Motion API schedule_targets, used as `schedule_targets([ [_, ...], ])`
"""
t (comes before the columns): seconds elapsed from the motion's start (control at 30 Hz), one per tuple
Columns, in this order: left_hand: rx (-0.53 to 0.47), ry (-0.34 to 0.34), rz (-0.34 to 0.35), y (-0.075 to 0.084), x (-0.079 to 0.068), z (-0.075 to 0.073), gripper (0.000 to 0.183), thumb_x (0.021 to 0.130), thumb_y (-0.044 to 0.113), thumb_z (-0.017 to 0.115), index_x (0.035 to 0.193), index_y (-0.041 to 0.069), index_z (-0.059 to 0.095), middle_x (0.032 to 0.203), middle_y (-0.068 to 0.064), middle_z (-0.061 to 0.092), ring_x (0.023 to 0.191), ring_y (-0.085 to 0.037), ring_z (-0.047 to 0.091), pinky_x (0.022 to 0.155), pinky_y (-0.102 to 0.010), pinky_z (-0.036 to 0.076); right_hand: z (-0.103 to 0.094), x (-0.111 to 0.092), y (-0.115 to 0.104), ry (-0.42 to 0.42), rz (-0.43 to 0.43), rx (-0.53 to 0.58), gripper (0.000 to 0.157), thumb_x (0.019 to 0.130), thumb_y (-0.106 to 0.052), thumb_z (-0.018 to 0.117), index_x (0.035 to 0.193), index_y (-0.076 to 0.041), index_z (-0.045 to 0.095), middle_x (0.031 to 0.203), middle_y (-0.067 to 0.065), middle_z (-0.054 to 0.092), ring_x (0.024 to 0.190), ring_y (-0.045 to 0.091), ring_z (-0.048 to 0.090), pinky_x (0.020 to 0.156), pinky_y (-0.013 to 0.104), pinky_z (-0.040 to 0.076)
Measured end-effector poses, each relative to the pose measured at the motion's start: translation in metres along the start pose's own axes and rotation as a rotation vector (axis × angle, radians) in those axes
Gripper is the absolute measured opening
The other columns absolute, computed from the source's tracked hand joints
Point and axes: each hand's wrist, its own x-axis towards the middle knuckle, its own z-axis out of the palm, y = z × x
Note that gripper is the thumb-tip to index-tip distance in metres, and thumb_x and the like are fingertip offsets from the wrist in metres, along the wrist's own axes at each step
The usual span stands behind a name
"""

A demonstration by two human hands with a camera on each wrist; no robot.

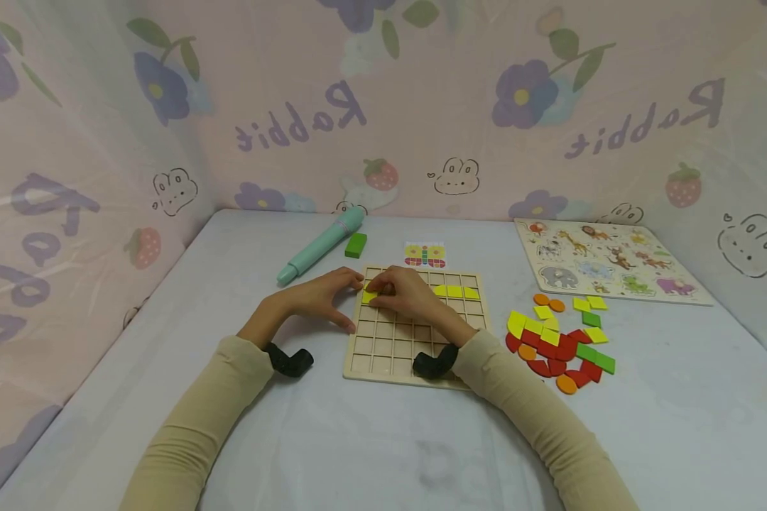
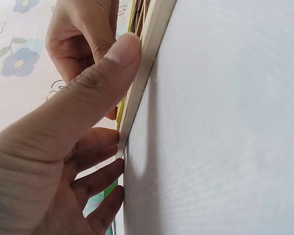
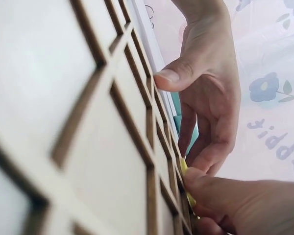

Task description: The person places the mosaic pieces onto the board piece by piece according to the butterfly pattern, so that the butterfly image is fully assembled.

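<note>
A square wooden grid board (image 1: 383, 348) lies flat on the table. At its upper left corner my right hand (image 1: 412, 294) pinches a small yellow tile (image 1: 368, 299) with thumb and fingers, low in the grid; the fingers partly cover it. My left hand (image 1: 313, 294) touches the board's left edge, thumb and fingers spread along the rim (image 2: 146, 68) and holding nothing. Several yellow tiles (image 1: 450, 291) sit in a row in the grid's upper right. Behind the board lies a small card (image 1: 425, 255) printed with a coloured butterfly pattern.
Loose red pieces (image 1: 547, 350), yellow, green and orange ones lie right of the board. Farther back right is an animal puzzle board (image 1: 604, 259). A teal pen-shaped object (image 1: 322, 245) and a green block (image 1: 356, 245) lie behind the left hand. Patterned curtains enclose the table.
</note>
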Motion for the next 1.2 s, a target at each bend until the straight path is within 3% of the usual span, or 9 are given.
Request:
schedule_targets([
  [0.37,-0.006,0.001,0.009,0.000,0.000,-0.001,0.075,0.070,0.038,0.081,0.126,0.001,0.048,0.141,-0.013,0.038,0.134,-0.026,0.030,0.112,-0.041,0.024,0.000,0.000,-0.002,0.005,0.005,-0.017,0.024,0.083,-0.019,0.072,0.103,-0.006,0.069,0.089,0.002,0.065,0.077,0.012,0.055,0.067,0.023,0.046],
  [0.6,-0.004,0.006,0.017,0.001,0.000,-0.001,0.076,0.069,0.039,0.081,0.127,0.002,0.048,0.141,-0.013,0.037,0.134,-0.027,0.030,0.113,-0.041,0.023,-0.021,-0.012,-0.007,0.070,-0.041,-0.042,0.022,0.085,-0.019,0.069,0.101,-0.004,0.067,0.093,0.005,0.065,0.082,0.017,0.057,0.074,0.032,0.050],
  [0.83,0.000,-0.001,0.001,0.003,0.001,0.000,0.075,0.070,0.037,0.081,0.128,0.003,0.047,0.142,-0.012,0.037,0.135,-0.026,0.028,0.113,-0.040,0.021,-0.061,-0.048,0.015,0.106,-0.076,-0.083,0.012,0.087,-0.017,0.067,0.094,-0.008,0.068,0.086,0.000,0.064,0.074,0.011,0.056,0.063,0.029,0.049],
  [1.07,-0.011,-0.002,-0.013,0.003,0.000,0.001,0.076,0.070,0.038,0.081,0.128,0.003,0.047,0.142,-0.011,0.037,0.135,-0.026,0.028,0.113,-0.041,0.022,-0.112,-0.099,0.042,0.097,-0.028,-0.158,0.015,0.083,-0.007,0.069,0.098,-0.005,0.068,0.091,0.004,0.066,0.075,0.012,0.053,0.063,0.027,0.049],
  [1.2,-0.008,0.001,-0.013,0.002,0.000,0.001,0.076,0.070,0.038,0.081,0.128,0.003,0.047,0.142,-0.011,0.037,0.135,-0.026,0.028,0.113,-0.041,0.022,-0.136,-0.129,0.057,0.051,0.030,-0.168,0.021,0.082,-0.009,0.071,0.102,-0.007,0.067,0.096,0.006,0.066,0.078,0.010,0.053,0.068,0.026,0.051],
])
